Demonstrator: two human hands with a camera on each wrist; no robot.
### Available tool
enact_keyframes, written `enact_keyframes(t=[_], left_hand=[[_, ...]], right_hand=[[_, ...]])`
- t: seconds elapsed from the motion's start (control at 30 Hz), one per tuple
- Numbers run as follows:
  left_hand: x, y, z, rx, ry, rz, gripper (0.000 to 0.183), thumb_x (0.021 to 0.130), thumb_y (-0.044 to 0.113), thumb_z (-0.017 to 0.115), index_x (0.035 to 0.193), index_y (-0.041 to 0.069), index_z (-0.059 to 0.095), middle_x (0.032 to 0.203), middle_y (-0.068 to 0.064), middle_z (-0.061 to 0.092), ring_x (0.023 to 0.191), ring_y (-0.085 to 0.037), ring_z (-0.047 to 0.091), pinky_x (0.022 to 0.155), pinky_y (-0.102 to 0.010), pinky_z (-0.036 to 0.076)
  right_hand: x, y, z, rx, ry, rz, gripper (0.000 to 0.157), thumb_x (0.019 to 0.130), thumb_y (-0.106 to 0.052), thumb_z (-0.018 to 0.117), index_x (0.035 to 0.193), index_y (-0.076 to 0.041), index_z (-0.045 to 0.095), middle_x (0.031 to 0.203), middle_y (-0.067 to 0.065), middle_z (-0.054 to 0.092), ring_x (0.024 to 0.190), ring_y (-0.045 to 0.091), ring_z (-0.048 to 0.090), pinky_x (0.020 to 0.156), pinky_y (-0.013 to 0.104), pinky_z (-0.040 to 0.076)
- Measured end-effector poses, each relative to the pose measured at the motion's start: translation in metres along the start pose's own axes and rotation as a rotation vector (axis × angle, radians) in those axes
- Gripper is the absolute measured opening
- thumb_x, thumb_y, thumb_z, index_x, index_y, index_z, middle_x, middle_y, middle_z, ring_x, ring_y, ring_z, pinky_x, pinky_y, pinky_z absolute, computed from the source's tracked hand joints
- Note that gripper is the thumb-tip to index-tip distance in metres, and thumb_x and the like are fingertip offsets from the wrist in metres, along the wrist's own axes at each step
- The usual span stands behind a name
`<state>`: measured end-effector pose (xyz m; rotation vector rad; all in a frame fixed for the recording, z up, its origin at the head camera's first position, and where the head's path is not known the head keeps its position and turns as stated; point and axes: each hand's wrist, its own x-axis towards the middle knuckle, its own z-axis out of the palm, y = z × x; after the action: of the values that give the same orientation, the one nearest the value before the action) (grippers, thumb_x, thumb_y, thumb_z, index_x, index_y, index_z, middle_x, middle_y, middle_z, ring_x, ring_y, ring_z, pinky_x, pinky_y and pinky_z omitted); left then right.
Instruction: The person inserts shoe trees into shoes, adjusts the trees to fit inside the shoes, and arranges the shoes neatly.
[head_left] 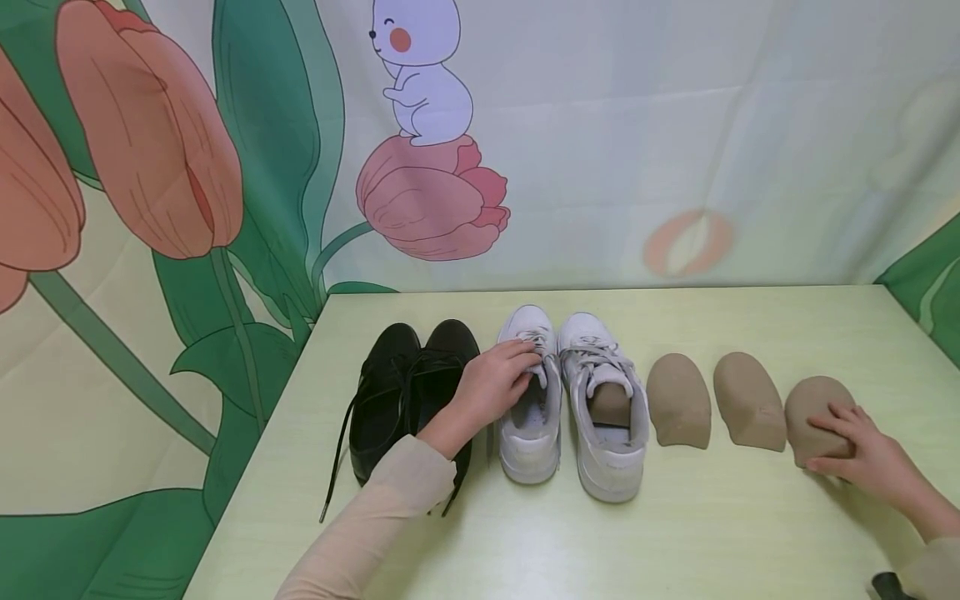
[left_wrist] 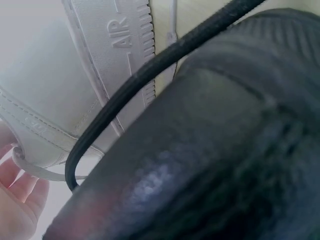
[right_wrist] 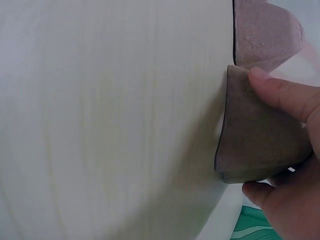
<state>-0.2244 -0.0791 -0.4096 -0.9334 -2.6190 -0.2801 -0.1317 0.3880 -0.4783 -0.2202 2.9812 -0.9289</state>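
My left hand (head_left: 489, 382) is at the left white sneaker (head_left: 529, 457), its fingers curled over the tongue and laces. Fingertips also show beside a lace in the left wrist view. On the far right, my right hand (head_left: 870, 457) grips a brown toe-shaped shoe insert (head_left: 816, 404), thumb on one side and fingers on the other. Two matching inserts, one nearer the shoes (head_left: 678, 400) and one in the middle (head_left: 748, 402), lie left of it. A brown insert (head_left: 611, 403) sits inside the right white sneaker (head_left: 611, 471).
A pair of black lace-up shoes (head_left: 378, 407) stands left of the sneakers, under my left forearm, with laces trailing onto the pale table (head_left: 570, 550). Behind the table's back edge hangs a printed cloth (head_left: 585, 167). A small dark object (head_left: 887, 585) shows at the lower right.
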Motion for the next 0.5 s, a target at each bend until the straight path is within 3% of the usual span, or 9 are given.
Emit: enact_keyframes(t=[0.5], left_hand=[[-0.0002, 0.0002, 0.0009, -0.015, 0.002, 0.003, 0.025, 0.084, 0.016, 0.058, 0.108, 0.016, 0.064, 0.116, 0.002, 0.06, 0.112, -0.012, 0.052, 0.088, -0.027, 0.045]], right_hand=[[-0.0001, -0.0023, -0.0004, -0.026, 0.021, -0.028, 0.065, 0.071, -0.021, 0.071, 0.118, 0.014, 0.044, 0.133, 0.042, 0.013, 0.124, 0.057, -0.003, 0.09, 0.07, 0.009]])
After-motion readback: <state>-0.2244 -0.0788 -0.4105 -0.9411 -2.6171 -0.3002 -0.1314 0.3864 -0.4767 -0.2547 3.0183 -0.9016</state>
